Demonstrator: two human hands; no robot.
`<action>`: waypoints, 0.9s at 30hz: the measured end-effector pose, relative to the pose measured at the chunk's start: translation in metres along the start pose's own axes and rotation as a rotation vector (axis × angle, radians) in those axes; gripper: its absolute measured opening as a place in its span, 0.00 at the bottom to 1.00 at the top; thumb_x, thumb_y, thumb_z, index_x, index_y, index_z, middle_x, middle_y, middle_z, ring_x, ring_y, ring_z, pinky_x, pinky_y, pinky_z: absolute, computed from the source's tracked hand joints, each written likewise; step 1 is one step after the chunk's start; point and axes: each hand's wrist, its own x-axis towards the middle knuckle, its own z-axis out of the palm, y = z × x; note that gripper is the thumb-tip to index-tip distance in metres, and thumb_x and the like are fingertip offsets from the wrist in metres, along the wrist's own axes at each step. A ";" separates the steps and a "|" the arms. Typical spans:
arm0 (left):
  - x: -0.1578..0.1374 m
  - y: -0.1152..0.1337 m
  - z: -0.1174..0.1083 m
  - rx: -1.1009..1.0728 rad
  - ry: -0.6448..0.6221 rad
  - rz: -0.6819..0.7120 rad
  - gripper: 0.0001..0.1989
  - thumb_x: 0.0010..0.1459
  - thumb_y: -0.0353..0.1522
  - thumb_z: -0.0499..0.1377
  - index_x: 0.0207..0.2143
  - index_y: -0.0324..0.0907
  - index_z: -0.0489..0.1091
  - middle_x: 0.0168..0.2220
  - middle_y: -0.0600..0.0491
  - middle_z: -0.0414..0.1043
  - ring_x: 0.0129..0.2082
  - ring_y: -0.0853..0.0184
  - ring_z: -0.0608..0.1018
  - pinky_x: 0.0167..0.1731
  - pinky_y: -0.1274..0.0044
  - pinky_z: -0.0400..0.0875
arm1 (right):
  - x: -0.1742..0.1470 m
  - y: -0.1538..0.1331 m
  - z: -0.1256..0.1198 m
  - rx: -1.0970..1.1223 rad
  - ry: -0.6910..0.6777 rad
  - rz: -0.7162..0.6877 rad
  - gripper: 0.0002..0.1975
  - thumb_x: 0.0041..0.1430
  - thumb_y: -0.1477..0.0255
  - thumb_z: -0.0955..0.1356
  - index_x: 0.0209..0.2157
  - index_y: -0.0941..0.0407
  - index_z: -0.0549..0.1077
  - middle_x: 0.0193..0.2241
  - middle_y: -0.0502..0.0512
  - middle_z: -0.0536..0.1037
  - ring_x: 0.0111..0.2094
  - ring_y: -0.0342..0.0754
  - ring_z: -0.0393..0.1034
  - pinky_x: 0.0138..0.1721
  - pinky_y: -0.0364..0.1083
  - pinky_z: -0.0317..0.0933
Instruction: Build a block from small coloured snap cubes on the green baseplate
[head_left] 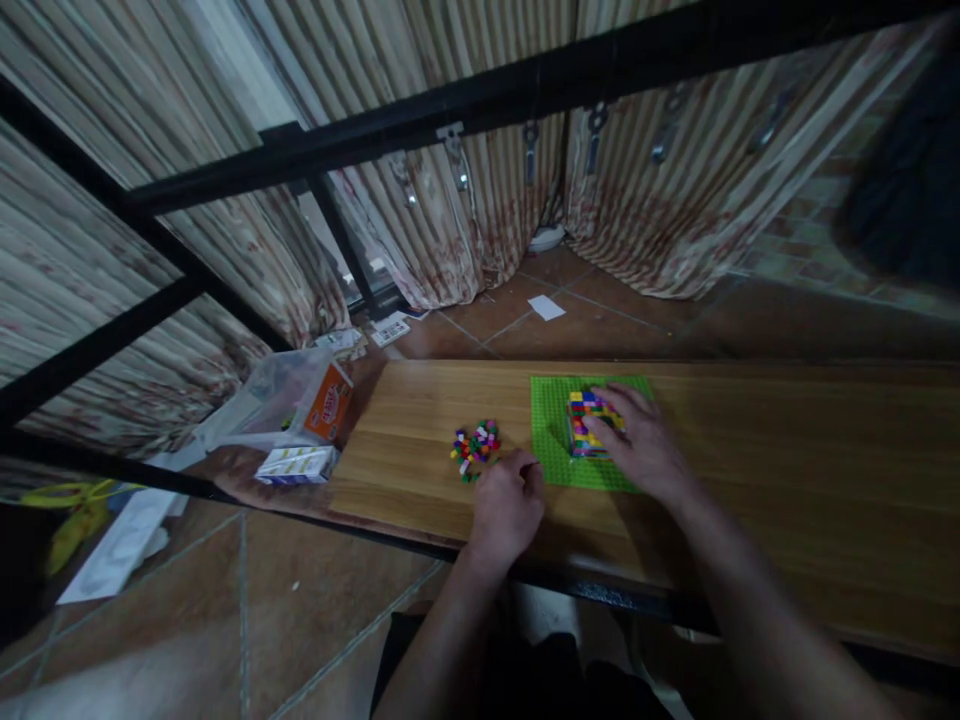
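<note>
A green studded baseplate [551, 440] lies on the wooden bench top. On it stands a small block-shaped build of multicoloured toy bricks [577, 412]. My right hand [645, 440] reaches over this build from the right, thumb and fingers spread around its top and right side and partly hiding it. To the left of the plate is a loose heap of small coloured bricks [476, 447]. Just in front of that heap is my left hand [510, 505], its fingers curled together in a pinch. Whatever may be between those fingertips is too small to make out.
The long wooden bench top [420, 410] has a dark frame. Beyond its left end are a clear plastic bag [262, 400], an orange box [328, 400] and a white box [298, 464]. Dark metal bars [450, 130] cross in front of striped curtains. A paper [546, 307] lies on the tiled floor.
</note>
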 end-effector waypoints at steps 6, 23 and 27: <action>-0.010 -0.003 -0.035 0.226 -0.005 -0.044 0.12 0.62 0.29 0.52 0.35 0.42 0.76 0.34 0.49 0.79 0.34 0.64 0.78 0.35 0.76 0.66 | -0.005 0.007 0.009 0.011 0.024 -0.027 0.28 0.61 0.52 0.63 0.54 0.55 0.72 0.54 0.63 0.69 0.55 0.59 0.65 0.59 0.61 0.59; -0.030 -0.027 -0.045 0.359 0.070 -0.097 0.11 0.62 0.28 0.53 0.42 0.42 0.75 0.40 0.48 0.80 0.38 0.65 0.80 0.39 0.76 0.70 | -0.019 0.005 0.003 0.132 0.098 0.000 0.30 0.61 0.54 0.62 0.58 0.59 0.67 0.57 0.69 0.66 0.59 0.62 0.61 0.60 0.62 0.57; -0.089 -0.035 -0.037 0.326 0.123 -0.101 0.11 0.61 0.27 0.53 0.42 0.42 0.74 0.40 0.49 0.79 0.41 0.63 0.80 0.44 0.73 0.72 | -0.017 0.015 -0.008 0.242 0.194 0.082 0.30 0.63 0.52 0.60 0.59 0.58 0.64 0.57 0.67 0.67 0.57 0.58 0.64 0.59 0.59 0.59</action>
